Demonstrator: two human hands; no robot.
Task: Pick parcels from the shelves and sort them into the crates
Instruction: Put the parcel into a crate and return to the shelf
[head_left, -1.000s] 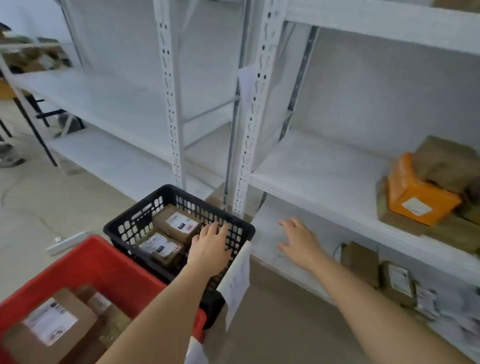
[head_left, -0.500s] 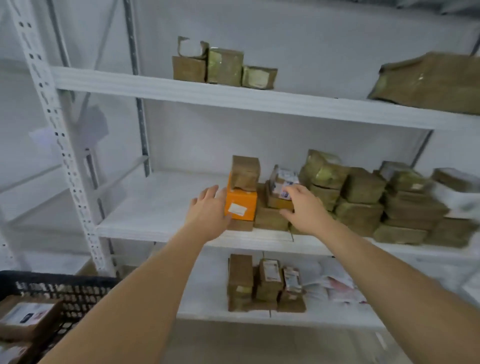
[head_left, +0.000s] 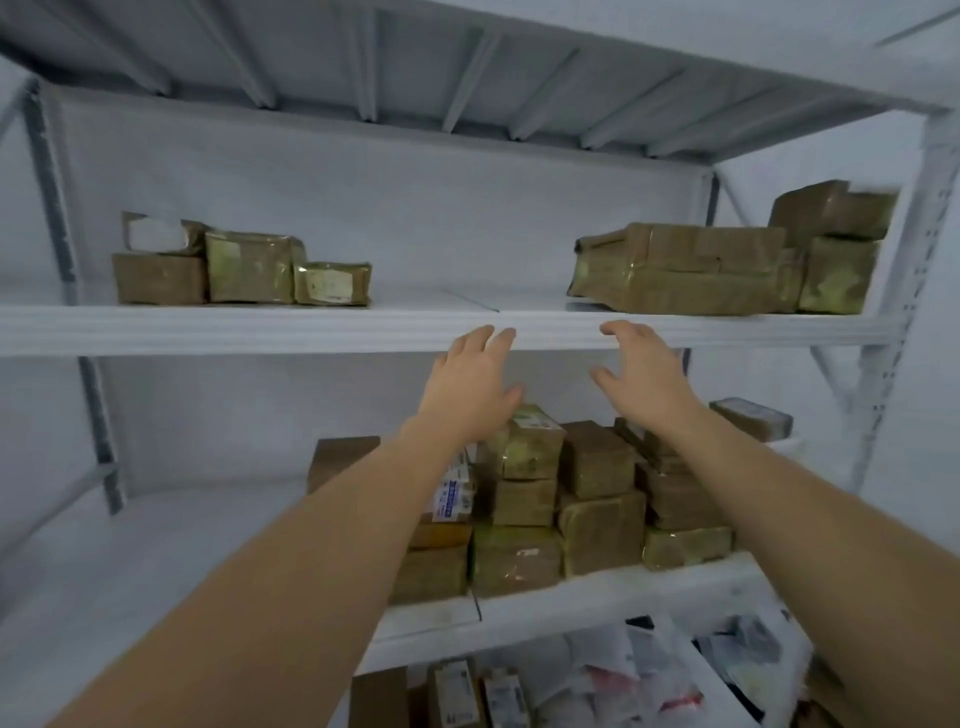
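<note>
Both hands are raised in front of the upper shelf (head_left: 260, 327), empty and spread wide. The left hand (head_left: 470, 382) has its fingers straight, tips overlapping the shelf's front edge in view; the right hand (head_left: 641, 371), just beside it, has its fingers loosely bent toward the same edge. Whether either touches the edge cannot be told.

Half a second ago the hands bracketed an orange parcel and its neighbours one level down, and before that they were at the black crate. They have now lifted clear of that level without taking anything, so the pick looks redirected upward and no parcel is yet on its way to a crate.

On the upper shelf, three small parcels (head_left: 244, 265) sit well to the left of the hands: brown boxes wrapped in glossy tape, two showing pale labels. To the right lies a long flat parcel (head_left: 680, 270), taped and creased, with two smaller boxes (head_left: 836, 244) stacked at its far end. Below the shelf, behind the forearms, a dense stack (head_left: 571, 499) of similar brown parcels fills the middle level.
</note>
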